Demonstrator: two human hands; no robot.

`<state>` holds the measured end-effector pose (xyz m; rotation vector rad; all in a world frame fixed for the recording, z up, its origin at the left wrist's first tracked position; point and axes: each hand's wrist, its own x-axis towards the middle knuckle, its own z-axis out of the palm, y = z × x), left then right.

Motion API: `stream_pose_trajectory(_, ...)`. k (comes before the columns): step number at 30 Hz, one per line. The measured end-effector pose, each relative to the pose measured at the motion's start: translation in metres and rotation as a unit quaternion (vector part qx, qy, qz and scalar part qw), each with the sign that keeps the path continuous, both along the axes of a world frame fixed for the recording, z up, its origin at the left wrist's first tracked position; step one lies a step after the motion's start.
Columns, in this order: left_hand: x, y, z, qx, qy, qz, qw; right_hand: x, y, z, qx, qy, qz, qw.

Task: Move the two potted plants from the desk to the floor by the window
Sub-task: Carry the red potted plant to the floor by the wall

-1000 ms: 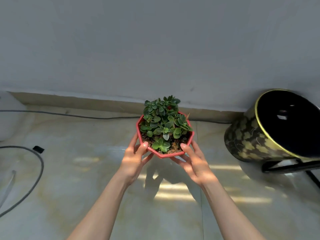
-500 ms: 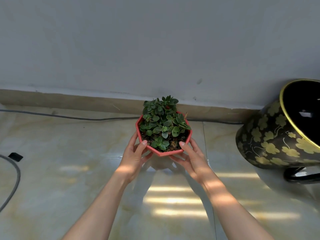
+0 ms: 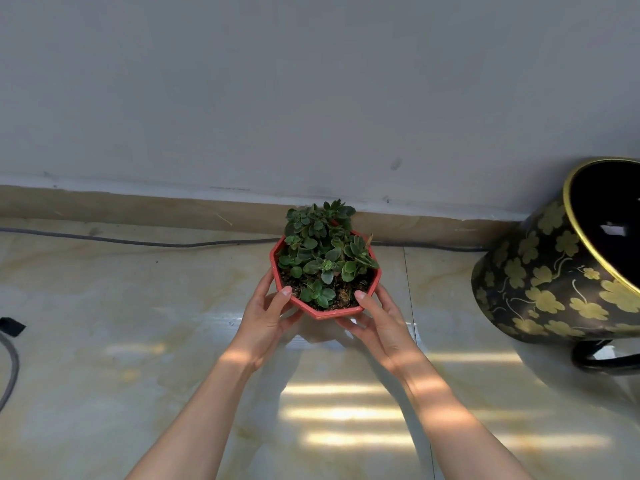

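A red octagonal pot (image 3: pixel 337 311) with a green succulent plant (image 3: pixel 320 251) and dark soil sits low over the pale tiled floor (image 3: pixel 121 341), close to the skirting at the wall. My left hand (image 3: pixel 266 318) grips its left side, thumb on the rim. My right hand (image 3: pixel 379 322) grips its right side the same way. I cannot tell whether the pot's base touches the floor. No second potted plant is in view.
A big black vase with gold leaf pattern (image 3: pixel 554 282) on a black stand is close on the right. A dark cable (image 3: pixel 138 241) runs along the skirting. Another grey cable (image 3: pixel 10 368) curves at the left edge. Sun stripes lie on the tiles below my arms.
Both hands have carried the pot lower and nearer the wall. My view has shifted, so the vase sits further right and the left cable is mostly out of frame.
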<state>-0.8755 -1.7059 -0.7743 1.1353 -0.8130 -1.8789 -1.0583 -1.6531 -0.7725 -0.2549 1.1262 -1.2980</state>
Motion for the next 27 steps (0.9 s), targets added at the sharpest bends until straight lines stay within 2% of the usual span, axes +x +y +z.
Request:
stream_pose_trajectory(9, -0.0005, -0.0025, -0.0014, -0.01, -0.017, -0.005, 1.0, 0.002, -0.0019, -0.0043, -0.013, -0.03, -0.01, 0.999)
stream_pose_trajectory(27, -0.0072, 0.0032, 0.002, 0.007, -0.03, 0.013, 0.999, -0.002, 0.0002, 0.0027, -0.002, 0.002, -0.003, 1.0)
